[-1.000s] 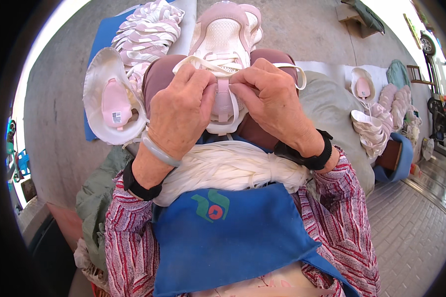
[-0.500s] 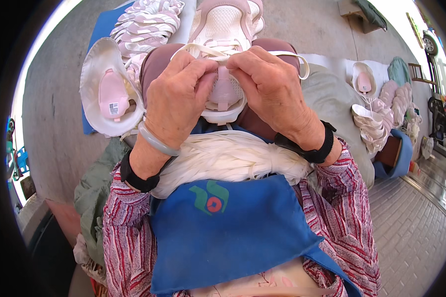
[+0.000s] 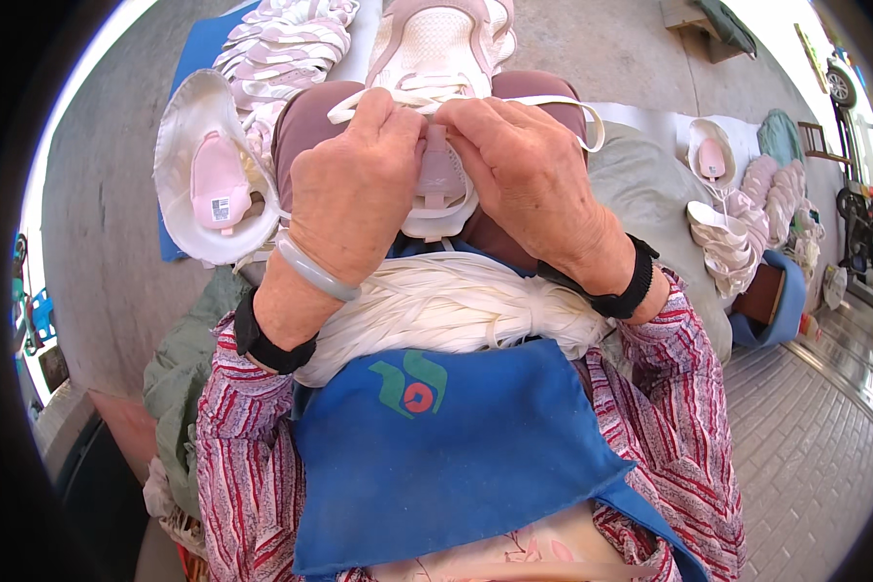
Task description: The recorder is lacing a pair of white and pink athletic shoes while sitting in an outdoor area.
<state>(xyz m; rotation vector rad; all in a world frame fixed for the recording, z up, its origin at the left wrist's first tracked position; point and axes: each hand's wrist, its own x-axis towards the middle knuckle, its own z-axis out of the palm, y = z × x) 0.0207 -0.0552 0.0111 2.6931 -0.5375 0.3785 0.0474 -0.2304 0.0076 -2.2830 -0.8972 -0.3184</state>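
Observation:
A white and pink shoe upper lies between my knees, toe end pointing away from me. Its pale pink tongue shows between my hands. White shoelace crosses the upper, with a loop out to either side. My left hand is closed in a pinch on the lace at the tongue's left. On the other side my right hand pinches the lace too, index finger and thumb close together. The fingertips partly hide the lace and eyelets. A thick bundle of white laces rests across my lap, over a blue apron.
Stacked pink and white uppers lie at the far left. A white upper with pink insole sits beside my left knee. More uppers lie at right, near a blue container. Grey-green sacking is at my left.
My left hand has tilted slightly and its fingertips have come nearer the tongue. The lace loop at left has shifted a little. My right hand has hardly moved.

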